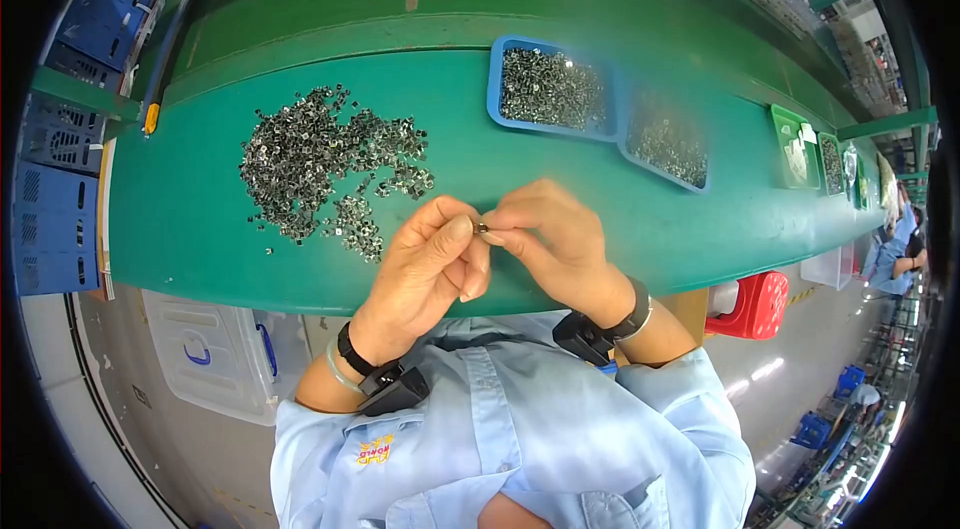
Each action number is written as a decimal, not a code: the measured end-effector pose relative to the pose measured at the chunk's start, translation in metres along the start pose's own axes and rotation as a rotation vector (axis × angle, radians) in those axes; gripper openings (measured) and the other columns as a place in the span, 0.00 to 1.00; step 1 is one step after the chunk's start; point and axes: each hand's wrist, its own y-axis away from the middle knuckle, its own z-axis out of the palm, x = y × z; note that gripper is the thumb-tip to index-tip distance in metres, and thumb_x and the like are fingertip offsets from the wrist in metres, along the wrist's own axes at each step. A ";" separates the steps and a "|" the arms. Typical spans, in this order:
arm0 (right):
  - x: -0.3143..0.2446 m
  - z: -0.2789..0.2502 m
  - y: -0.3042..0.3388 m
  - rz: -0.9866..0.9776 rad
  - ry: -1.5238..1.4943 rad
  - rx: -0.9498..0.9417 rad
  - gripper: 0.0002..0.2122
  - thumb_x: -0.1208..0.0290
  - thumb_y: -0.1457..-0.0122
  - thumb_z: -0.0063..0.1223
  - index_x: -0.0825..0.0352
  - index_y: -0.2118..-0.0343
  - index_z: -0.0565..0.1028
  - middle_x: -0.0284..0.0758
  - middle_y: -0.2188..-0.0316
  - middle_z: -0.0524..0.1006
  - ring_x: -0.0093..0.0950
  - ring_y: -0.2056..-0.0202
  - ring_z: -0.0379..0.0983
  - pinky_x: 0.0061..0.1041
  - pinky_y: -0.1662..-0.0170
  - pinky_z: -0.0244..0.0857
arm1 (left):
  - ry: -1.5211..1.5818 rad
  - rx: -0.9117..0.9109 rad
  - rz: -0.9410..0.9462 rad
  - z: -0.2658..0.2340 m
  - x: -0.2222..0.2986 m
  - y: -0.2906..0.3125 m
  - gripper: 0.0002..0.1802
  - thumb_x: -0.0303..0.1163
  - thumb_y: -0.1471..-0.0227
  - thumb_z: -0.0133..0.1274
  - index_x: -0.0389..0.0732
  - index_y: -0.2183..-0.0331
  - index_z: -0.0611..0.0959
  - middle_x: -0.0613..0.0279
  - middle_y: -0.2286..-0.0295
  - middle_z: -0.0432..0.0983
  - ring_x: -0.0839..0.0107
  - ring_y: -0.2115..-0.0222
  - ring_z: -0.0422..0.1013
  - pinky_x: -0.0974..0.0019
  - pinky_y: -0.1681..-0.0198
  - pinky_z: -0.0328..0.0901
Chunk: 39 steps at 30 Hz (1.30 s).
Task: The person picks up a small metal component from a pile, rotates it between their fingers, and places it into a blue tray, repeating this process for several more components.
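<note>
Both my hands meet in front of me above the near part of the green table [470, 169]. A small dark metal piece [481, 228] is pinched between the fingertips of my left hand [435, 249] and my right hand [555, 239]. Its exact kind is too small to make out, and the fingers cover part of it. Left of my hands lies a large loose heap of small shiny metal pieces [310, 154]. Beyond my right hand stand two blue trays, the left tray [494, 79] and the right tray [668, 177], both holding many similar small metal parts.
Farther right on the table are a green tray [778, 134] and smaller containers. Blue crates [60, 229] are stacked at the left. Below the table edge stand a clear lidded box [205, 369] and a red stool [765, 304]. Another person [890, 254] sits at the far right.
</note>
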 end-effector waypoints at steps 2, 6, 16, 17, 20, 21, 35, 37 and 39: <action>0.001 0.001 0.001 -0.056 0.014 0.009 0.08 0.79 0.53 0.58 0.65 0.68 0.74 0.34 0.72 0.75 0.30 0.70 0.73 0.25 0.70 0.67 | 0.065 -0.008 -0.017 0.001 -0.003 -0.001 0.08 0.35 0.43 0.46 0.40 0.65 0.72 0.59 0.74 0.75 0.74 0.83 0.64 0.71 0.81 0.58; 0.002 0.000 0.001 -0.114 0.049 0.003 0.09 0.80 0.54 0.58 0.65 0.68 0.74 0.34 0.73 0.74 0.30 0.71 0.73 0.25 0.72 0.68 | 0.118 -0.043 -0.039 0.000 -0.003 -0.001 0.08 0.34 0.43 0.46 0.40 0.65 0.72 0.59 0.73 0.75 0.75 0.83 0.64 0.71 0.81 0.58; -0.002 -0.004 0.001 -0.183 0.120 -0.043 0.09 0.79 0.55 0.59 0.66 0.70 0.74 0.33 0.73 0.73 0.30 0.73 0.73 0.26 0.74 0.67 | -0.067 0.010 -0.032 0.008 0.008 0.002 0.07 0.33 0.44 0.48 0.40 0.67 0.72 0.62 0.78 0.73 0.77 0.83 0.65 0.74 0.82 0.58; -0.001 -0.004 0.000 -0.183 0.131 -0.050 0.08 0.79 0.55 0.59 0.66 0.70 0.74 0.33 0.74 0.73 0.30 0.73 0.73 0.26 0.74 0.67 | -0.105 0.029 -0.048 0.009 0.010 0.002 0.07 0.33 0.44 0.48 0.40 0.68 0.72 0.63 0.78 0.72 0.77 0.83 0.65 0.74 0.82 0.58; -0.001 -0.004 -0.001 -0.183 0.154 -0.064 0.08 0.79 0.55 0.59 0.66 0.70 0.74 0.33 0.74 0.73 0.30 0.74 0.72 0.26 0.75 0.67 | -0.183 0.067 -0.081 0.009 0.013 0.003 0.08 0.34 0.44 0.48 0.39 0.68 0.72 0.64 0.80 0.71 0.78 0.83 0.64 0.75 0.82 0.59; -0.001 -0.004 -0.001 -0.161 0.160 -0.081 0.08 0.80 0.55 0.59 0.66 0.70 0.74 0.34 0.74 0.73 0.30 0.74 0.72 0.25 0.75 0.67 | -0.200 0.082 -0.076 0.007 0.012 0.003 0.08 0.34 0.44 0.48 0.39 0.68 0.72 0.63 0.80 0.71 0.78 0.83 0.64 0.75 0.82 0.59; 0.002 -0.006 0.001 0.062 0.021 -0.063 0.07 0.79 0.55 0.60 0.66 0.72 0.76 0.33 0.75 0.75 0.28 0.73 0.71 0.24 0.72 0.66 | -0.119 0.117 -0.071 0.006 0.006 0.005 0.09 0.35 0.43 0.46 0.39 0.67 0.73 0.61 0.80 0.71 0.78 0.82 0.65 0.75 0.80 0.59; 0.002 -0.005 0.001 0.060 0.027 -0.059 0.07 0.79 0.55 0.60 0.66 0.72 0.76 0.33 0.75 0.75 0.28 0.73 0.71 0.24 0.73 0.65 | -0.116 0.111 -0.067 0.006 0.006 0.005 0.09 0.35 0.43 0.47 0.39 0.67 0.73 0.61 0.80 0.71 0.77 0.82 0.65 0.75 0.80 0.59; 0.003 -0.004 0.002 0.058 0.038 -0.051 0.07 0.78 0.55 0.60 0.65 0.71 0.76 0.33 0.75 0.75 0.28 0.73 0.72 0.24 0.73 0.65 | -0.110 0.100 -0.058 0.006 0.004 0.004 0.08 0.35 0.43 0.47 0.40 0.67 0.73 0.62 0.80 0.71 0.77 0.82 0.64 0.75 0.80 0.59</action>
